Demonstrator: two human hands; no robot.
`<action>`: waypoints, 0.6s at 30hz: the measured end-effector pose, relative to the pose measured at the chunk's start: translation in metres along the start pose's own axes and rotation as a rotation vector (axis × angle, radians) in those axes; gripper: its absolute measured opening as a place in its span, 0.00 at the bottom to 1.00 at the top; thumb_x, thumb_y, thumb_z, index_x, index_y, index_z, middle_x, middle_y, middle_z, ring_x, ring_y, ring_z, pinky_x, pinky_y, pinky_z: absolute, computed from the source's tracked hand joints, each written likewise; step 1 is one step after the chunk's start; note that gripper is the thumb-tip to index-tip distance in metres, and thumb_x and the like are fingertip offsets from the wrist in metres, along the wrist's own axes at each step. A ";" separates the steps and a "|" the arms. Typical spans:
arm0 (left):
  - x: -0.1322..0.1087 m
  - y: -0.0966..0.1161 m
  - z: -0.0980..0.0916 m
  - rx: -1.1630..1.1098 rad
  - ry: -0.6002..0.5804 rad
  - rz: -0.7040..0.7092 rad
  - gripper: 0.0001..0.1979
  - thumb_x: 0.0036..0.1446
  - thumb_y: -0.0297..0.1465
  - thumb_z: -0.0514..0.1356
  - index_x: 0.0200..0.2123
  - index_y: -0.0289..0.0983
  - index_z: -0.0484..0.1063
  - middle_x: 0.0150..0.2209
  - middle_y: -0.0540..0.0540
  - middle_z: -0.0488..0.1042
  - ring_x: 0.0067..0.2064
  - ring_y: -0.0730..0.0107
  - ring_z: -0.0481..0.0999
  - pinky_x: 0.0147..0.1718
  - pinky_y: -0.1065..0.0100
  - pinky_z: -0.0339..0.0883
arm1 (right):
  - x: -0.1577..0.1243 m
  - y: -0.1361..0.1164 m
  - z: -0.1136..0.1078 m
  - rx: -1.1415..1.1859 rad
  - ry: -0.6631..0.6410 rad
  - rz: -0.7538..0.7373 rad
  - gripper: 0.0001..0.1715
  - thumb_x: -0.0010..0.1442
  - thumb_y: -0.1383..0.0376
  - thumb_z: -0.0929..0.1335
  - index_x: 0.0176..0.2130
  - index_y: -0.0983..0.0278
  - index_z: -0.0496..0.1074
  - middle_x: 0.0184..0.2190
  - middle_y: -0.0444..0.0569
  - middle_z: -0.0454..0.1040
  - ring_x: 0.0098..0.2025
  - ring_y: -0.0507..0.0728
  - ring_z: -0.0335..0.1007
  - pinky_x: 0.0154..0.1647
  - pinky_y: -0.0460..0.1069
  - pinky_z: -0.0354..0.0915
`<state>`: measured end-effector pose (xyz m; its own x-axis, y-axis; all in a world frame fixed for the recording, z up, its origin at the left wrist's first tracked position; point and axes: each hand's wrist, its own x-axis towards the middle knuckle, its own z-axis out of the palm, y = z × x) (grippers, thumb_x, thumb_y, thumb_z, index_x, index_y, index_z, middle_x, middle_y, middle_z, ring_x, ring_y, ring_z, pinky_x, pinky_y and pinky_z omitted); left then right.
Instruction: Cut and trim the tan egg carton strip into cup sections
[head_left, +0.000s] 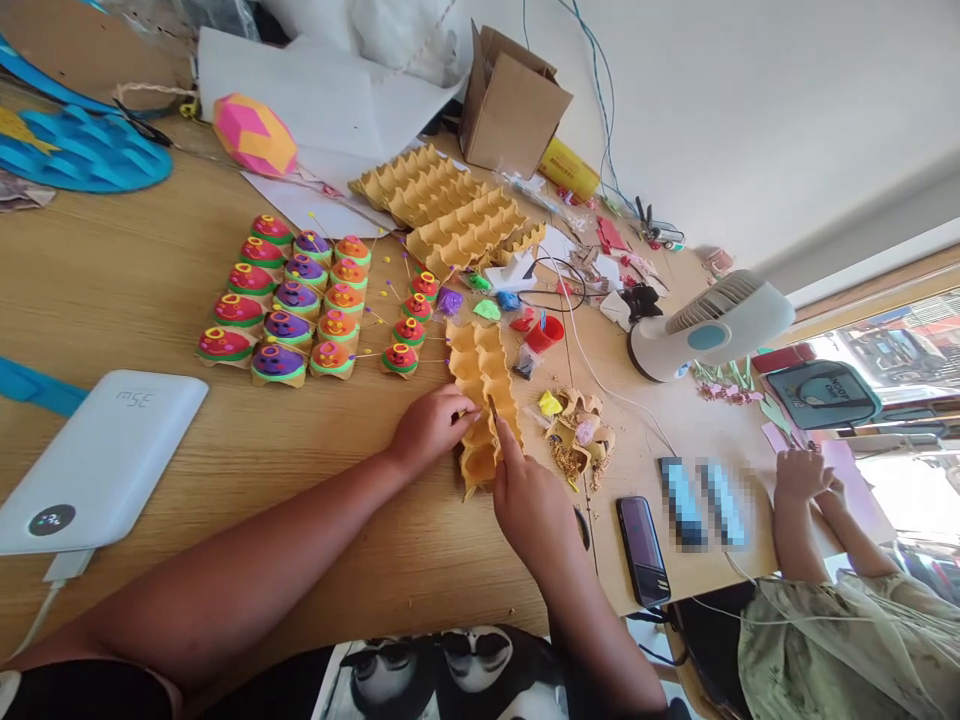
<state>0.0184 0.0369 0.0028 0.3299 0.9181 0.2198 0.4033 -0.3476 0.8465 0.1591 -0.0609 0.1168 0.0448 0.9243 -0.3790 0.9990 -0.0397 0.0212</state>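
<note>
A yellow egg-carton strip [495, 365], two cups wide, lies on the wooden table in front of me. My left hand [433, 425] pinches its left edge near the middle. From the right, my right hand [529, 505] is closed round a thin dark tool [493, 408], whose tip shows over the strip's cups; its rest is hidden in the palm. Left of the strip stand rows of painted carton cups with faces: red [234, 310], purple [287, 326], orange [337, 325] and a short red-green row [409, 330].
Larger egg cartons [465, 235] and a cardboard box [517, 105] stand behind. A red cup [545, 333], carton scraps [581, 435], a phone [643, 550] and a white fan [709, 325] are on the right. A power bank [105, 450] is at left. Another person's hands [806, 475] rest far right.
</note>
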 end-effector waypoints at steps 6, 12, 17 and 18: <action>-0.001 0.000 0.001 -0.020 -0.005 -0.025 0.08 0.63 0.33 0.60 0.36 0.38 0.80 0.37 0.47 0.77 0.38 0.67 0.76 0.37 0.67 0.66 | -0.007 0.005 -0.001 0.029 -0.021 -0.012 0.35 0.71 0.65 0.57 0.74 0.59 0.47 0.40 0.54 0.82 0.37 0.61 0.80 0.35 0.49 0.66; 0.000 0.000 0.000 -0.008 -0.020 -0.013 0.09 0.63 0.33 0.60 0.33 0.38 0.79 0.36 0.47 0.76 0.37 0.67 0.75 0.36 0.67 0.65 | 0.008 0.003 0.000 0.033 0.007 -0.012 0.34 0.71 0.65 0.56 0.73 0.60 0.48 0.38 0.54 0.82 0.36 0.61 0.80 0.34 0.49 0.66; -0.001 0.001 0.001 -0.020 -0.003 -0.027 0.08 0.63 0.32 0.61 0.35 0.38 0.79 0.37 0.47 0.77 0.38 0.67 0.75 0.38 0.67 0.66 | -0.004 0.008 0.000 0.075 -0.023 -0.029 0.35 0.71 0.65 0.57 0.74 0.60 0.46 0.41 0.54 0.82 0.38 0.60 0.80 0.35 0.48 0.65; -0.001 0.001 0.002 -0.020 -0.003 -0.028 0.07 0.63 0.32 0.61 0.35 0.38 0.79 0.37 0.47 0.77 0.38 0.67 0.75 0.38 0.67 0.65 | -0.004 0.008 -0.001 0.074 -0.029 -0.025 0.35 0.71 0.65 0.57 0.74 0.60 0.46 0.41 0.54 0.82 0.38 0.60 0.80 0.35 0.48 0.65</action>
<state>0.0201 0.0355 0.0027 0.3216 0.9268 0.1941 0.3954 -0.3177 0.8618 0.1670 -0.0645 0.1196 0.0192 0.9141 -0.4051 0.9973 -0.0461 -0.0569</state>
